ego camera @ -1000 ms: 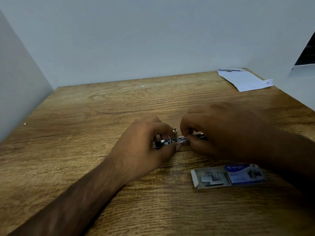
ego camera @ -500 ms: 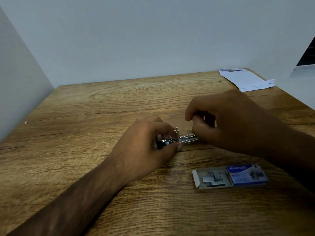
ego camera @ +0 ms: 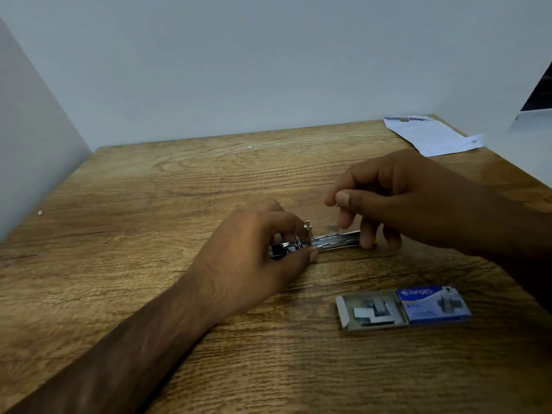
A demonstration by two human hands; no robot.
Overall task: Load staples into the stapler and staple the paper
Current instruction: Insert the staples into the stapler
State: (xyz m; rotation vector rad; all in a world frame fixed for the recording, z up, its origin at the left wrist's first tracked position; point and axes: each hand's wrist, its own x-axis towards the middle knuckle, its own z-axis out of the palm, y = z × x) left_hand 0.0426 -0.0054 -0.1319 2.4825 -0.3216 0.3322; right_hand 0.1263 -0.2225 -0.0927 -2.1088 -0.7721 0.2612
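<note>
Bare left grip [ego camera: 254, 258] and right grip [ego camera: 418, 201], forearms [ego camera: 143, 339] lightly haired.

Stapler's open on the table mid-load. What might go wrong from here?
1. The left hand grips only one end of the stapler; pressure on its free end may skew it.
2. The right hand pinches thumb to forefinger above the channel; whether it holds staples is unclear, and a small strip might drop or seat crooked.
3. The open staple box lies near the right forearm; a sweep might scatter the strips.
</note>
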